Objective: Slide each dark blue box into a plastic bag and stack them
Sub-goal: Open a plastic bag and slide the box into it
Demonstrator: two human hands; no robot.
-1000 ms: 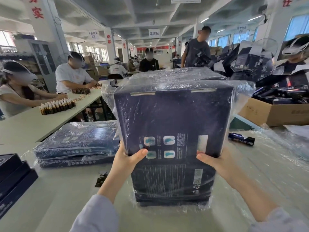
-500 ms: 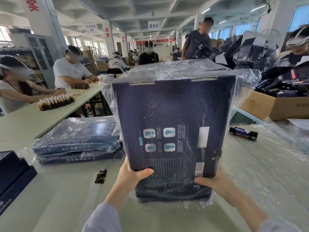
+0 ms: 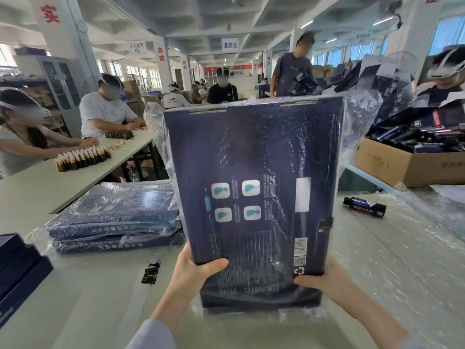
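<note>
A large dark blue box (image 3: 254,177) wrapped in a clear plastic bag (image 3: 357,117) stands upright in front of me, its printed back facing the camera. My left hand (image 3: 193,270) grips its lower left corner with the thumb over the face. My right hand (image 3: 324,279) grips the lower right corner. The box's bottom edge sits on or just above another dark box (image 3: 259,299) lying flat on the table. To the left lies a stack of two bagged dark blue boxes (image 3: 113,217).
Unbagged dark blue boxes (image 3: 17,268) sit at the left edge. A small dark bottle (image 3: 364,206) lies on the plastic-covered table at right, near a cardboard carton (image 3: 407,162) of dark items. Black scraps (image 3: 151,273) lie by the stack. Several people work at tables behind.
The bagged box has tipped up from leaning back to nearly vertical and risen. Both hands have slid down from its middle sides to its bottom corners.
</note>
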